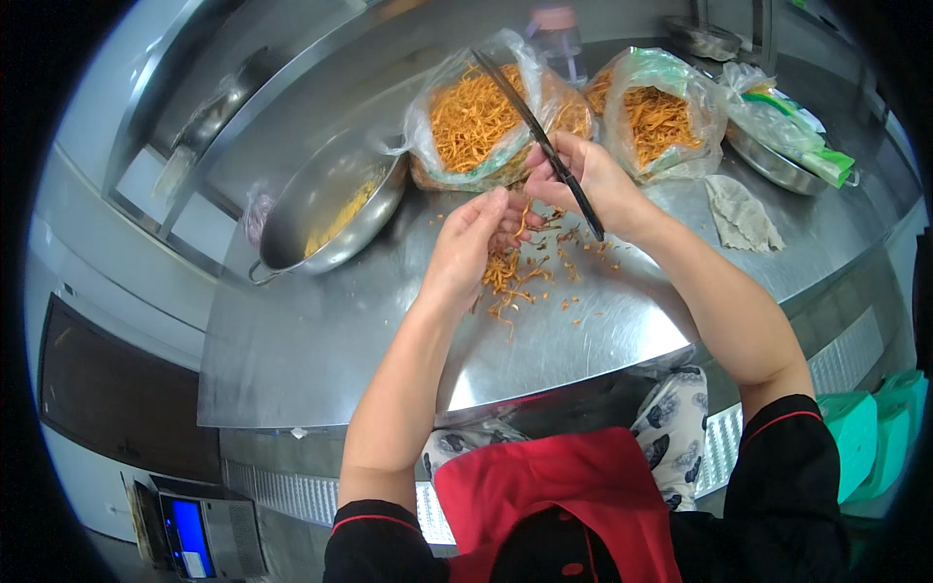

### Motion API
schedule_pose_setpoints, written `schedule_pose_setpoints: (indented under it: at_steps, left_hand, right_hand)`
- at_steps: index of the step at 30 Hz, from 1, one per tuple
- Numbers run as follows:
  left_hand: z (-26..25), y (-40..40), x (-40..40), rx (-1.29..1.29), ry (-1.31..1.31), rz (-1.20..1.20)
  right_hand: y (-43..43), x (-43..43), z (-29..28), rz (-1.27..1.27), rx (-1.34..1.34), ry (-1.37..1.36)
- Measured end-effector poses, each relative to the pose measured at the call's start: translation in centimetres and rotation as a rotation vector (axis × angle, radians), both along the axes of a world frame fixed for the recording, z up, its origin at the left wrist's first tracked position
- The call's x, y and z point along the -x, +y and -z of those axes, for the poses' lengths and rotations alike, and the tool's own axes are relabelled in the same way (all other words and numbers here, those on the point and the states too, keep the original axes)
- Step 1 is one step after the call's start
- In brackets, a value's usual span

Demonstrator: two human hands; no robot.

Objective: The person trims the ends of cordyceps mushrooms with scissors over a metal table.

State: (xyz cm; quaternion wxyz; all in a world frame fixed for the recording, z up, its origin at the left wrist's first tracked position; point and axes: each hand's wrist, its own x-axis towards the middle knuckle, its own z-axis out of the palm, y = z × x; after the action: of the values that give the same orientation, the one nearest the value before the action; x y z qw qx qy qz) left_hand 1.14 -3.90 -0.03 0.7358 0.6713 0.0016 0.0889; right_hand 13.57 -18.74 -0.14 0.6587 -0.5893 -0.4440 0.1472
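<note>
Between the fingers of my left hand (470, 233) is a thin orange dried strand (524, 217). My right hand (583, 178) grips a long, slim tool (536, 131) with a black handle end. It is seen nearly edge-on, so I cannot tell whether it is scissors or tongs. Its narrow end points up and away, over an open plastic bag (417, 131) full of orange strands. Both hands are close together above a loose pile of strands and crumbs (506, 277) on the steel table (328, 350).
A steel basin (291, 211) with yellow material inside stands at left. To the right sit a second bag of strands (660, 124), a crumpled cloth (742, 215) and a steel pan (776, 160) under plastic packaging. A pink-lidded bottle (557, 44) is behind the bags.
</note>
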Motion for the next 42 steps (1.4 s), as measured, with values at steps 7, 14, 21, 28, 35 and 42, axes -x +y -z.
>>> schedule_pose_setpoints:
  at_steps: [7, 14, 21, 28, 35, 42]
  left_hand:
    - [1.0, 0.3, -0.1, -0.045, -0.026, -0.03]
    - [0.8, 0.2, 0.0, -0.052, -0.107, -0.05]
    - [0.3, 0.7, 0.3, 0.015, -0.148, -0.142]
    - [0.0, 1.3, 0.3, -0.016, -0.184, -0.281]
    - [0.4, 1.3, 0.2, -0.053, -0.287, -0.276]
    - [0.4, 1.2, 0.2, -0.091, -0.33, -0.3]
  right_hand:
    - [0.6, 0.7, 0.4, -0.04, -0.03, 0.01]
    - [0.2, 1.4, -0.4, -0.023, 0.001, 0.263]
    - [0.0, -0.5, 0.2, 0.16, 0.119, -0.181]
    - [-0.6, 0.9, -0.6, 0.181, 0.363, -0.584]
    - [-0.6, 1.1, -0.5, 0.233, 0.391, -0.652]
    - [-0.6, 0.8, -0.2, 0.256, 0.368, -0.707]
